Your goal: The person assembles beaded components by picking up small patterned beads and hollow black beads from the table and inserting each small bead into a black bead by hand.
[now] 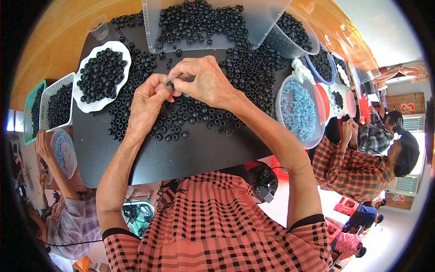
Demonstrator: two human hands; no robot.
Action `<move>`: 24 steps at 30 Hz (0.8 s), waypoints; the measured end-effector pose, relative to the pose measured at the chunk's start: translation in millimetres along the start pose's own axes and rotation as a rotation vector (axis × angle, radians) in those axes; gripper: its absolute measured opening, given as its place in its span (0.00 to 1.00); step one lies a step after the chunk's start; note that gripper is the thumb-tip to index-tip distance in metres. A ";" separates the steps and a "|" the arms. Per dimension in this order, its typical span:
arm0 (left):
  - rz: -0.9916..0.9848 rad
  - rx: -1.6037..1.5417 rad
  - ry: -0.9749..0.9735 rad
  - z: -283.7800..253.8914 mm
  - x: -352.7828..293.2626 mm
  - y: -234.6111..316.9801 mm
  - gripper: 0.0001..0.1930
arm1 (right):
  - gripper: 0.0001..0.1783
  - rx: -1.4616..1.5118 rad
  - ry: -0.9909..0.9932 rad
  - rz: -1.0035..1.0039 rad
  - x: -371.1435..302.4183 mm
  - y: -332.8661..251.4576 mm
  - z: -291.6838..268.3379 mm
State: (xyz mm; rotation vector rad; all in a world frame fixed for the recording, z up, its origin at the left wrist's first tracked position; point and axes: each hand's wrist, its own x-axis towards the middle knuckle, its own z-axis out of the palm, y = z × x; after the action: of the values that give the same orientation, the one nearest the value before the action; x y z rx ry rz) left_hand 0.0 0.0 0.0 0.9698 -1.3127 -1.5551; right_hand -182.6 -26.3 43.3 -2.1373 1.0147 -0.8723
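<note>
My left hand (pixel 146 105) and my right hand (pixel 204 82) meet above a black tabletop (pixel 181 158). Together they pinch one small black ring bead (pixel 170 84) between the fingertips. Beneath them lies a loose spread of black ring beads (pixel 190 115) on the black surface. A white scalloped dish (pixel 86 102) heaped with the same beads sits to the left of my left hand. A clear bowl of pale blue-grey metal rings (pixel 299 111) stands to the right of my right forearm.
A clear tub (pixel 253 22) of black beads tilts at the far edge, with further bowls of beads (pixel 322 63) to the right. Green and white baskets (pixel 50 104) sit at far left. A small clear cup (pixel 99 28) stands behind. Other people work at left (pixel 68 217) and right (pixel 358 167).
</note>
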 end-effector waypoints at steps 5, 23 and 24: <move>0.031 0.003 0.027 4.9 -1.9 2.9 0.05 | 0.06 0.242 0.099 0.086 -7.7 -3.9 9.1; 0.033 -0.007 0.097 7.8 -1.0 13.4 0.06 | 0.05 -0.190 0.352 0.075 -8.2 53.5 -53.9; 0.014 -0.021 0.097 7.0 -0.7 11.5 0.06 | 0.05 -0.246 0.276 0.094 -10.2 52.3 -61.7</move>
State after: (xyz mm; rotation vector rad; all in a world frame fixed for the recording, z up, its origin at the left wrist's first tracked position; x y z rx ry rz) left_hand -4.8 2.0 12.4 1.0083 -1.2303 -1.4901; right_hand -256.7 -59.9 38.1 -2.1862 1.4136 -1.0638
